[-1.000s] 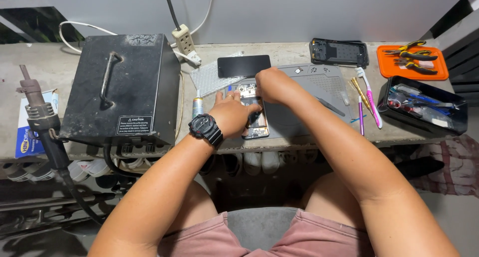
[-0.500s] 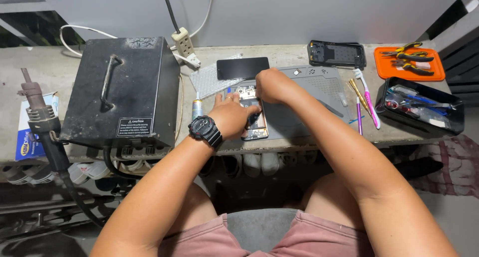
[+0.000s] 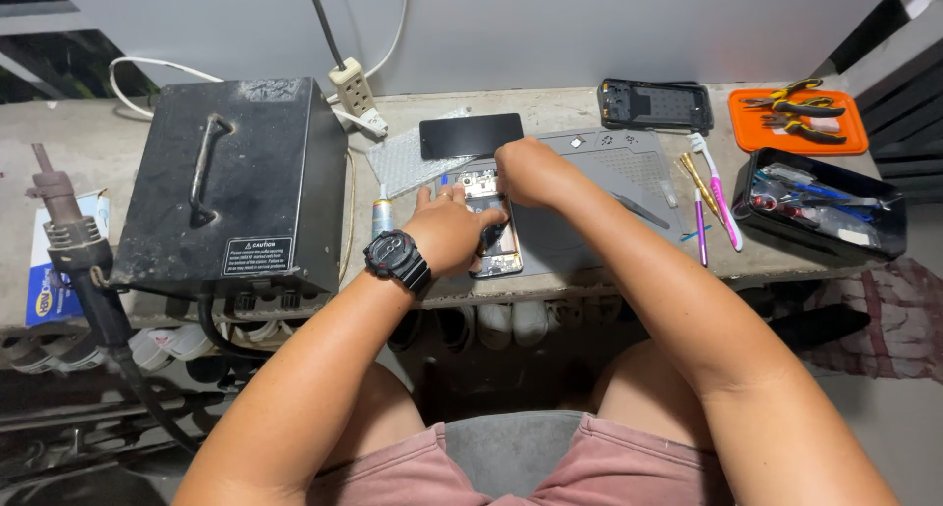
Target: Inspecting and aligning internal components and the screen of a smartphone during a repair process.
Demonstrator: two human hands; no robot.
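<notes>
- An opened phone (image 3: 494, 239), its insides showing, lay on a grey work mat (image 3: 629, 172) at the bench's front edge.
- The left hand (image 3: 447, 233), fingers spread, pressed flat on the phone to steady it.
- The right hand (image 3: 526, 172) curled over the phone's top end; whether it pinched anything could not be told.
- Judged: firm holding and small, light fingertip moves suited this step.

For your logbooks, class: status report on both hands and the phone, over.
Left hand pressing down on opened phone. Right hand working at its top end, fingertips hidden. Dark screen panel just behind; nothing blocking.
</notes>
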